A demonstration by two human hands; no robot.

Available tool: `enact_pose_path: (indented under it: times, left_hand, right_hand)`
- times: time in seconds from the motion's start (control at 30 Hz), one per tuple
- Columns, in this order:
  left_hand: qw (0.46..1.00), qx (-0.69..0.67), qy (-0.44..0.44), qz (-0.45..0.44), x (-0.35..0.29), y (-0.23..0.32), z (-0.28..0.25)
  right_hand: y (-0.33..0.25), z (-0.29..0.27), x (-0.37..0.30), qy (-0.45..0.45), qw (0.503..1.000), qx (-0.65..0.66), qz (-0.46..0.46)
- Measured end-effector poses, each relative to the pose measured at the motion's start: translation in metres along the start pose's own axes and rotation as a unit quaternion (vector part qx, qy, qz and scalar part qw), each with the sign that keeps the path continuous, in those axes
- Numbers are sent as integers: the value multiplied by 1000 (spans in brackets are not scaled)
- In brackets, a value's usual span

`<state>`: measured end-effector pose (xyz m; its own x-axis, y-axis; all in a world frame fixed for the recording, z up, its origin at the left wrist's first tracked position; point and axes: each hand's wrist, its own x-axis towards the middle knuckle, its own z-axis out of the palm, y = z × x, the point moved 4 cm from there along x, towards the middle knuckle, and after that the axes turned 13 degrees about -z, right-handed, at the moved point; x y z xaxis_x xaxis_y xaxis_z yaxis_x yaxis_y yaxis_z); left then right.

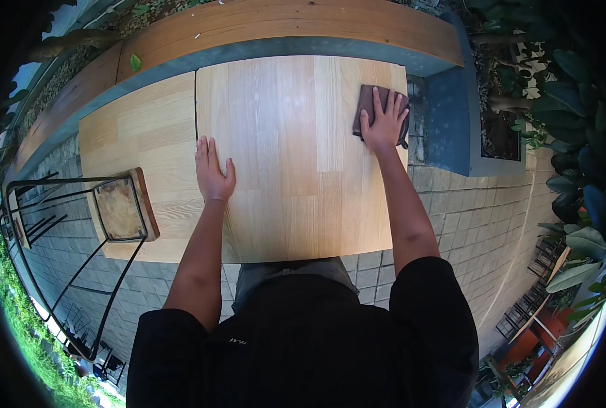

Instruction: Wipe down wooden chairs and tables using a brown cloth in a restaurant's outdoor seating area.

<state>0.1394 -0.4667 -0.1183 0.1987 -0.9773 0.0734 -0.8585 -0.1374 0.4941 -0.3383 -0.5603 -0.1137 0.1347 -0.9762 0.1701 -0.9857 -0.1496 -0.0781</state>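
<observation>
Head view: your right hand (384,126) lies palm down on a folded dark brown cloth (366,102), fingers spread wide and flat over it, pressing from above rather than clamped around it. The cloth sits at the far right corner of the wooden table (282,136), reaching the table's right edge. Your left hand (214,173) is at the table's left edge, palm down, its fingers close together, the thumb held apart, and nothing in its grasp; its fingertips are by the dark gap along that edge. Left of the table, a second wooden tabletop (140,129) stands alongside, and an upturned stool (119,207) with a black metal frame rests on it. Beyond the table's far edge runs a wooden bench (282,20). To the table's right stands a grey planter (449,136), and paving (462,204) shows around it.
</observation>
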Motion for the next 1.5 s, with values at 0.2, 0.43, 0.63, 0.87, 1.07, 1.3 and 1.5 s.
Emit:
enact_pose_path:
  times: [0.2, 0.43, 0.63, 0.87, 1.07, 1.3, 1.5]
  left_hand:
    - [1000, -19, 7, 12, 4, 6, 2]
    - [998, 35, -40, 19, -18, -20, 2]
    - [999, 37, -40, 4, -23, -7, -6]
    - [996, 64, -56, 4, -15, -6, -1]
    - [999, 28, -28, -14, -15, -12, -2]
    - [999, 7, -30, -17, -19, -19, -2]
    - [999, 0, -33, -23, -22, -19, -4]
  right_hand:
    - [-128, 5, 19, -8, 998, 39, -51]
    - [-136, -22, -71, -53, 983, 120, -130]
    - [-46, -18, -65, -15, 998, 46, -38]
    - [-115, 19, 45, 9, 999, -28, 30]
    - [-259, 21, 44, -21, 996, 59, -60]
    - [-248, -7, -59, -91, 971, 133, -178]
    - [-145, -16, -66, -32, 994, 76, -77]
